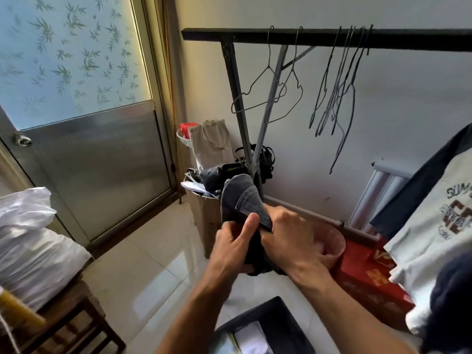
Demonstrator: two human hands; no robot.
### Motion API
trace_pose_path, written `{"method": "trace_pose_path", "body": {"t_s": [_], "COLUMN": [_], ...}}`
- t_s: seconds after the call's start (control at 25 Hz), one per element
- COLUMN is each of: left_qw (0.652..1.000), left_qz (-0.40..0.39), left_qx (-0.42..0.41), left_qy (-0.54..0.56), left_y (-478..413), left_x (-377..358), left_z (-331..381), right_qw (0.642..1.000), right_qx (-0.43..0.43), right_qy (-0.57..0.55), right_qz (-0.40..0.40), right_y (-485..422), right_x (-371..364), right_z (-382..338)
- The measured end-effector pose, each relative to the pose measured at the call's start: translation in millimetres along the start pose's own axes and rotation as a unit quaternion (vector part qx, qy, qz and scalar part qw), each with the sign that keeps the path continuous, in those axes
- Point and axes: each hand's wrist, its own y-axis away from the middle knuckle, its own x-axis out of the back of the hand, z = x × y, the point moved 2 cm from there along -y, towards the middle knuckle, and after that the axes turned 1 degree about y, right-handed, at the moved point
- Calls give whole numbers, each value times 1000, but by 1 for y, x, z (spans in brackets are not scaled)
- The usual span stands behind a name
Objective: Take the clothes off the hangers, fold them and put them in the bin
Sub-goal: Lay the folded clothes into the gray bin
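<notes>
Below, dark bin (288,318) (white cloth inside); left hand (233,242) and right hand (291,236) pinch bunched, faded grey garment (241,198).

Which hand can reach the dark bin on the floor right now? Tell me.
Probably neither, as things stand. The left hand and right hand both grip the dark grey garment. The dark bin sits open just below them with nothing between, so either could likely reach it once freed.
</notes>
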Motion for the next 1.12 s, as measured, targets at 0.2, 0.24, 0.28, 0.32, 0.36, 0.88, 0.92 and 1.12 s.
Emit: {"method": "trace_pose_path", "body": {"t_s": [0.2,0.24,0.28,0.32,0.36,0.88,0.92,1.12], "left_qw": [972,966,961,957,956,912,909,956], "left_qz": [4,1,-7,-12,-16,-43,-45,68], "left_qx": [29,26,30,39,49,106,117,148], "left_qy": [232,258,276,286,289,394,398,243], "left_y": [-9,-11,-10,-9,-8,-36,-40,-73], "left_x": [24,35,46,56,66,62,54,31], "left_z": [-8,-9,-8,-9,-11,-56,-61,-90], "right_qw": [996,994,990,985,981,625,612,686], "right_qx": [55,65,76,76,56,-289,-292,-315], "right_qy": [-55,-70,-96,-135,-174,-653,-664,-623], "right_qz": [-37,-57,-72,-77,-71,-316,-315,-206], "right_y": [25,31,35,37,34,-14,-17,-43], "right_x": [-43,-48,-48,-45,-41,-82,-90,-127], "right_z": [-43,-49,-53,-58,-59,33,47,111]}}
